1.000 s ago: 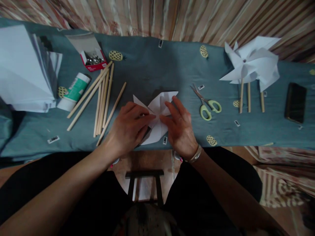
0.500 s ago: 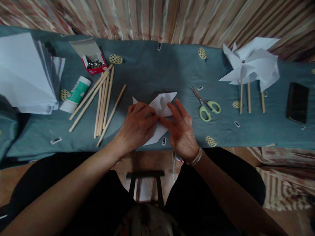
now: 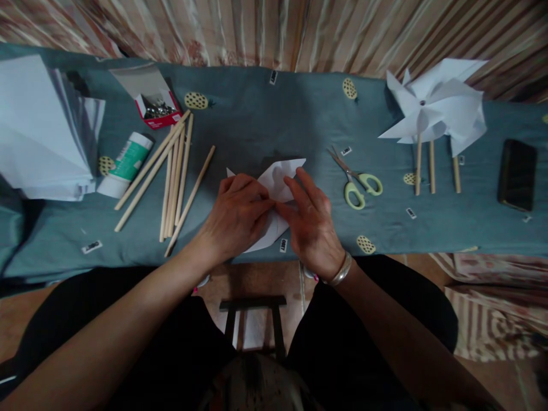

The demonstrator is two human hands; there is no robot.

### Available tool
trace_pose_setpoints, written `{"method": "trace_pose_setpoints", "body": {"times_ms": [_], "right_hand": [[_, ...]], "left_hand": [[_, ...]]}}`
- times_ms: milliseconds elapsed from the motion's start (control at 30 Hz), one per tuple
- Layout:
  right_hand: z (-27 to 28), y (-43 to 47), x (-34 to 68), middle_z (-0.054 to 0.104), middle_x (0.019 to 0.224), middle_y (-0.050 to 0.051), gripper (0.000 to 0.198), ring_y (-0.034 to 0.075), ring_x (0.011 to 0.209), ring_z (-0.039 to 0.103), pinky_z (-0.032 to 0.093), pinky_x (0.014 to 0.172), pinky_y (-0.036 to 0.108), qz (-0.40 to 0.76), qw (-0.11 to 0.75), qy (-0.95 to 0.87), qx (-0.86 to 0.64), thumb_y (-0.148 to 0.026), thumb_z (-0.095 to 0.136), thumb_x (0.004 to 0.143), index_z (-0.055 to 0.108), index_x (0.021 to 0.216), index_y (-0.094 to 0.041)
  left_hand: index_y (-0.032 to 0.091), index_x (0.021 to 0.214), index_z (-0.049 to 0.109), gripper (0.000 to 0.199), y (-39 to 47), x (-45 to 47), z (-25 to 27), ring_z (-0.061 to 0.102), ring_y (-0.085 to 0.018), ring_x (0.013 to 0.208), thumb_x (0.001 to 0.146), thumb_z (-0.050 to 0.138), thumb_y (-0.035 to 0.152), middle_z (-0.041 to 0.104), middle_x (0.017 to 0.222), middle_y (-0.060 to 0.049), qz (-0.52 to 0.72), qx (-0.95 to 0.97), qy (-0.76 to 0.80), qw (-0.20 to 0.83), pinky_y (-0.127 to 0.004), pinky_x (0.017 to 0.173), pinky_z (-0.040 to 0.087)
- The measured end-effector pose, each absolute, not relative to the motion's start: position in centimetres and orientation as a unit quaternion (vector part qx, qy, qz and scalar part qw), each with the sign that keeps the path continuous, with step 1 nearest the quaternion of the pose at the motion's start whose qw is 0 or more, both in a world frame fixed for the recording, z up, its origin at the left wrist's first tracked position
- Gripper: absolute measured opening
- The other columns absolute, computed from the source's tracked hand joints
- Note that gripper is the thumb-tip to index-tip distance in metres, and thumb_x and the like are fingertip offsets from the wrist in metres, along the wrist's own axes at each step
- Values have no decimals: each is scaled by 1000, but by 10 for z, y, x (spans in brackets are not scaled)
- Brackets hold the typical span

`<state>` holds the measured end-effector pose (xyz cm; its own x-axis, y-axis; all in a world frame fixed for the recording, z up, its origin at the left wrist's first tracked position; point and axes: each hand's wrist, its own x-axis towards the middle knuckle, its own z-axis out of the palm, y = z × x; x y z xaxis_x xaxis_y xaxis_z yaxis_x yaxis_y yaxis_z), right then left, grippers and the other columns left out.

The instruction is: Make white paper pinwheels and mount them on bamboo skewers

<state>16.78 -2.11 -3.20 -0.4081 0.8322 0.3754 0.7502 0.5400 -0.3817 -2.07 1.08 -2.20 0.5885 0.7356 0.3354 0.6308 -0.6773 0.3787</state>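
A white paper pinwheel (image 3: 278, 178), cut and partly folded, lies at the table's front edge under both my hands. My left hand (image 3: 240, 214) is closed on it, fingers curled over its middle and left side, so that part is hidden. From the right, my right hand (image 3: 314, 225) grips the paper, thumb pressed to the centre beside my left fingertips and the other fingers at the upper right blade. Right of my hands lie scissors (image 3: 354, 178) with green handles, blades slightly apart. To the left are several wooden sticks (image 3: 175, 177), one lying apart.
A stack of white paper (image 3: 38, 125) and a glue stick (image 3: 131, 160) are at the left, near an open red box of metal pins (image 3: 158, 108). Finished pinwheels (image 3: 432, 105) on sticks and a black phone (image 3: 517, 174) lie right. A curtain (image 3: 257, 34) hangs behind.
The view has shifted slightly, moving the table items a little left and up. Both hands stay on the paper, with the right fingers shifted slightly at the upper blade.
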Motion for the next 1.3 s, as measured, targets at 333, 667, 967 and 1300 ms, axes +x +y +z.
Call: {"method": "trace_pose_setpoints", "body": {"times_ms": [333,667,967,1300], "right_hand": [[-32,-22,177,36,154,3,44,31,150,22,33,115,53,72,245,-849,-463,-11,42,92,60,127,-29],[-28,-25,180,35,154,5,41,32,150,22,34,113,52,57,237,-856,-456,-13,41,95,55,130,-28],[-32,-27,175,37,154,6,40,30,150,22,32,115,54,79,223,-848,-475,-13,38,98,53,132,-29],[-33,-32,172,45,150,10,38,26,151,22,33,116,52,32,199,-858,-471,-12,35,99,55,129,-25]], "left_hand": [[20,93,72,22,12,-22,-17,54,-25,98,95,50,25,70,95,-5,190,904,377,66,-45,90,39],[19,88,71,22,11,-15,-9,57,-25,99,96,50,22,71,93,-5,126,917,378,14,-44,95,40],[19,90,70,24,9,-17,-11,60,-23,96,97,47,22,72,93,-4,157,910,382,30,-42,96,39],[21,93,70,23,8,-16,-13,58,-24,103,97,48,25,71,97,-3,146,906,394,60,-41,95,38]]}}
